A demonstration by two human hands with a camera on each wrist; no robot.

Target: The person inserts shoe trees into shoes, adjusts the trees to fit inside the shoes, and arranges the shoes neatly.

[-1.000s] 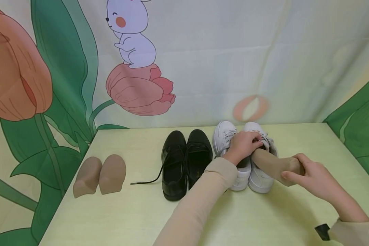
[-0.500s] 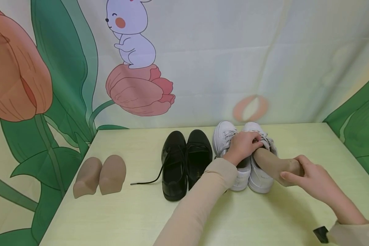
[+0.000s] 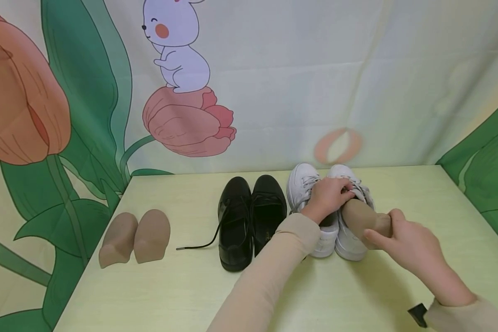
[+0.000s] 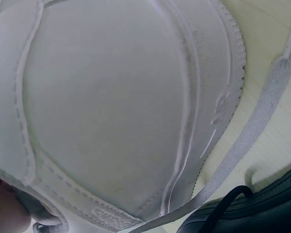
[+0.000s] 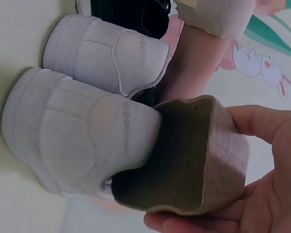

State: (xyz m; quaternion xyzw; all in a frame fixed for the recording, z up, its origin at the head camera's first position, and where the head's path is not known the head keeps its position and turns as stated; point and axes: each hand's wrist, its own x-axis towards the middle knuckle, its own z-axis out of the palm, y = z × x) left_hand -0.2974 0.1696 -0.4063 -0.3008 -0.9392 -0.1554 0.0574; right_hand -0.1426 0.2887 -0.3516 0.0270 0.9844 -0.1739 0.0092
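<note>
In the head view, a pair of white sneakers stands with toes to the wall. My left hand (image 3: 329, 196) reaches over the left white sneaker (image 3: 302, 180) and pinches the tongue at the opening of the right white sneaker (image 3: 350, 242). My right hand (image 3: 412, 242) grips the rear end of a brown shoe insert (image 3: 358, 219), whose front end is inside that right sneaker. The right wrist view shows the insert (image 5: 223, 160) as a hollow, moulded shell, thumb on one side and fingers on the other, its edge by the sneaker's heel collar (image 5: 140, 131).
Left of the sneakers stand two black shoes (image 3: 235, 249), one with a lace trailing onto the table (image 3: 182, 295). Two more brown inserts (image 3: 151, 237) lie at the table's left. A printed cloth (image 3: 274, 92) hangs behind. A loose white lace (image 4: 252, 128) runs between white and black shoes.
My right hand has moved left, toward the sneaker, and the insert sits deeper and tilts more, with less of it showing. The left hand has stayed in place.
</note>
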